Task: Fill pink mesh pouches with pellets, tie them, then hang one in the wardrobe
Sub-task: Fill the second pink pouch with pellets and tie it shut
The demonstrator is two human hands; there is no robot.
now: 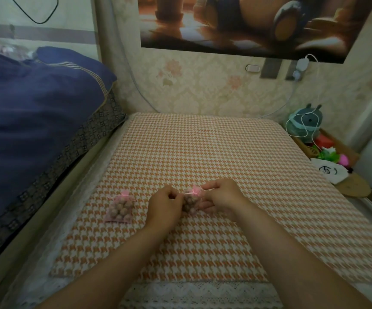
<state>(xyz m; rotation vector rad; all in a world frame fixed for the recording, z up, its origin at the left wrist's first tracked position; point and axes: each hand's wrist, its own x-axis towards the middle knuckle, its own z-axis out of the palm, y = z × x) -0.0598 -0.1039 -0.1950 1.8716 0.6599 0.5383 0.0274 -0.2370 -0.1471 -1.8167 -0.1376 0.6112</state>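
Observation:
Two pink mesh pouches filled with round brown pellets are on the orange-and-white houndstooth table cover [203, 152]. One tied pouch [120, 207] lies alone to the left of my hands. The second pouch [190, 202] stands between my hands. My left hand [164, 205] pinches a pink ribbon end at its left, and my right hand [221, 196] pinches the ribbon at its right, with its lower fingers against the pouch. The pouch's pink neck and bow [195, 190] show between my fingertips.
A bed with a navy duvet [35, 112] runs along the left. At the right edge sit a plush toy [306, 124] wrapped in a white cable, a wooden tray [334, 150] with colourful items, and a white cloth [328, 171]. Wallpapered wall and poster behind.

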